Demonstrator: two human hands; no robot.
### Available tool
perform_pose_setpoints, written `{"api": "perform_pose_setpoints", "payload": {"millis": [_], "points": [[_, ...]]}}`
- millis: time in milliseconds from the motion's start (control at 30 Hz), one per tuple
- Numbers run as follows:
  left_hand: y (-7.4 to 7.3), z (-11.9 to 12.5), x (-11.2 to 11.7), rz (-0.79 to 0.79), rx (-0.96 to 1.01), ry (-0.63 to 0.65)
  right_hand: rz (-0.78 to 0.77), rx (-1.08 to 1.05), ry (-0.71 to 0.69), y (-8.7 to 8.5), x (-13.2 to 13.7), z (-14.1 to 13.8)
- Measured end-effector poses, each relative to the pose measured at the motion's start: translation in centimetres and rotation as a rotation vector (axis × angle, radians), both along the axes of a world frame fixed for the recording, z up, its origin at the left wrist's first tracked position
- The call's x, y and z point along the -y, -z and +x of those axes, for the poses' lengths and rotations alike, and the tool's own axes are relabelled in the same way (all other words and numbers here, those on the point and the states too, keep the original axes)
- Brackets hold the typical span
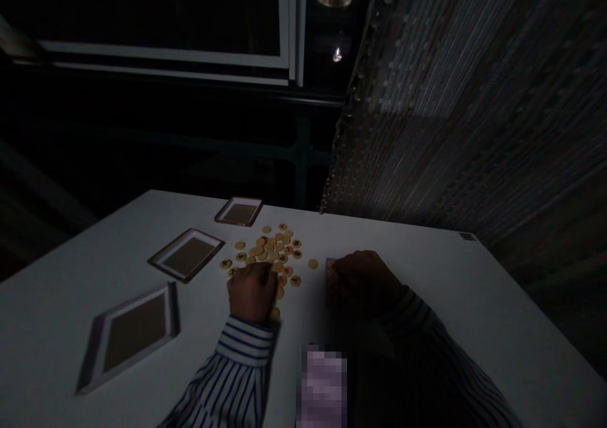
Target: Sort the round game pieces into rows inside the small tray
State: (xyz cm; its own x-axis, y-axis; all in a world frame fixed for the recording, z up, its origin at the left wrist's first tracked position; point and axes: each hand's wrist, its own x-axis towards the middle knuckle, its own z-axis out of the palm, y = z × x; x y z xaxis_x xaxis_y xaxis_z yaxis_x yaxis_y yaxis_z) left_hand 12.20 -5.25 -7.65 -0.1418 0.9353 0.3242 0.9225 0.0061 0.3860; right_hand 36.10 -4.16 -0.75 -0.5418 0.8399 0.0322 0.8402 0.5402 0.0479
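Note:
Several round tan game discs (272,251), some marked in red or black, lie scattered on a white table (61,301). My left hand (252,291) rests knuckles-up at the near edge of the pile, its fingers curled down onto the discs. My right hand (363,279) lies in shadow to the right of the pile, closed over a small pale object (331,271) whose edge shows at its left side. Both arms wear striped sleeves.
Three flat rectangular trays with pale rims lie in a diagonal row on the left: near (130,334), middle (186,255) and far (238,212). A bead curtain (455,112) hangs behind the table on the right. The room is dark.

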Motion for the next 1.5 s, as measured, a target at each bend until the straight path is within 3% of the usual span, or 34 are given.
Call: {"api": "perform_pose_setpoints", "payload": {"millis": [133,967,1200,1500], "points": [[-0.6,0.4,0.1,-0.064,-0.084,-0.081,0.025,0.0,-0.014,0.2,0.1,-0.2],[-1.7,1.6,0.2,-0.103,-0.111,-0.134,0.003,-0.026,-0.078,0.6,0.3,-0.6],[-1.5,1.6,0.1,0.043,-0.054,-0.128,0.002,-0.047,-0.073,0.8,0.2,-0.5],[-0.3,1.1,-0.4,0.288,0.116,0.029,0.013,-0.046,-0.068,0.4,0.4,-0.5]]}}
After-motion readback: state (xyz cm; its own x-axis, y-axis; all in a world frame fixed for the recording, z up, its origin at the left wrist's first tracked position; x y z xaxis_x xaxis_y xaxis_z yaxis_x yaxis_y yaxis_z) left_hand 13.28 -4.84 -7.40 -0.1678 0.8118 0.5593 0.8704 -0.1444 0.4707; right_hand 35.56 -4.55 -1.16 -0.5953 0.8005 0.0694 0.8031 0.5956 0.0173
